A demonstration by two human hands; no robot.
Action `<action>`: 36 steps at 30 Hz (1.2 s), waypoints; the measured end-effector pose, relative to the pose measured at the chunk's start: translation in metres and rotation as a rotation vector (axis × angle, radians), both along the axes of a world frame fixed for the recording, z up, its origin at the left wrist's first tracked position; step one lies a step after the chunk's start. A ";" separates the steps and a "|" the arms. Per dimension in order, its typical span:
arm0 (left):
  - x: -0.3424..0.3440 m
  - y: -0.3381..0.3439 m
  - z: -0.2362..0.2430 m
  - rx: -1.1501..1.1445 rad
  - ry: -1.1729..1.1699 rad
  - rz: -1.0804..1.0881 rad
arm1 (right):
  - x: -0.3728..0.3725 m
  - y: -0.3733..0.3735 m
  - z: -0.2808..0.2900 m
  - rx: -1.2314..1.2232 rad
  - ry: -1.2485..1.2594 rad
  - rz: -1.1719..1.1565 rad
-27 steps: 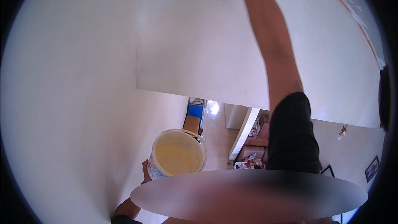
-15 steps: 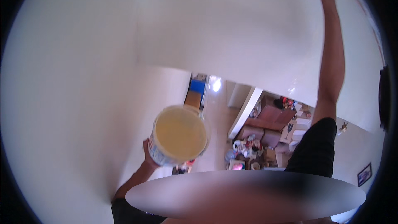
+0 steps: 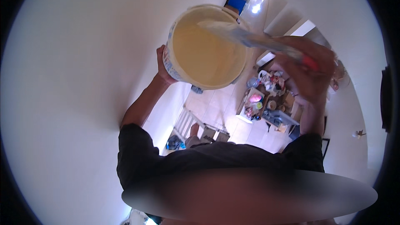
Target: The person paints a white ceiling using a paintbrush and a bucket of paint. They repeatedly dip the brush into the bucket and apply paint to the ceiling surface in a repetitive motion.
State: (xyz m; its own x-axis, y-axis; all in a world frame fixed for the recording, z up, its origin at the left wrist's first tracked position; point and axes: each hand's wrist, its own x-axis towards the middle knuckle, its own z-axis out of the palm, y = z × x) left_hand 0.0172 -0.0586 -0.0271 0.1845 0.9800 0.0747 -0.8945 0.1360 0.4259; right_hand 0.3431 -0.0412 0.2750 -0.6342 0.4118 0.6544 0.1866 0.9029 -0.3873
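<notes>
My left hand (image 3: 165,67) is closed round the lower side of a round plastic paint bucket (image 3: 171,61), holding it up at chest height or above. Pale cream paint (image 3: 204,60) shows inside, with the bucket's mouth facing me. From the right, my right hand (image 3: 308,64) grips a paintbrush (image 3: 266,42) by its red-ended handle. The brush's pale bristles reach over the rim into the bucket's mouth; motion blurs them, and I cannot tell whether they touch the paint.
A plain white wall (image 3: 83,83) rises close on my left. Far below lies a tiled floor (image 3: 216,104), with a pale slatted frame (image 3: 183,121) and a bare foot (image 3: 194,129) near it. Cluttered low tables (image 3: 246,114) stand to the right. A blue bundle (image 3: 175,142) lies by the wall.
My right hand has come down from high on the upper right to the bucket, bringing the paintbrush into view. The bucket appears higher and larger, and my view has shifted downward.
</notes>
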 end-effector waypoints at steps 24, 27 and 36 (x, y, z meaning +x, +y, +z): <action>0.003 -0.012 0.032 -0.132 0.248 0.050 | -0.109 0.014 -0.112 -0.272 -0.424 0.074; 0.004 -0.010 0.034 -0.146 0.290 0.088 | -0.102 0.023 -0.103 -0.414 -0.336 0.017; -0.004 -0.001 0.010 0.092 0.002 -0.063 | -0.059 0.048 -0.075 -1.400 0.303 0.045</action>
State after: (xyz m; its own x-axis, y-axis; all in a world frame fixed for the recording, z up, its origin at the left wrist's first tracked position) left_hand 0.0131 -0.0598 -0.0175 0.2461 0.9554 0.1633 -0.8845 0.1525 0.4410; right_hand 0.2841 0.0068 0.1999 -0.5760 0.8024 -0.1565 -0.0802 -0.2460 -0.9659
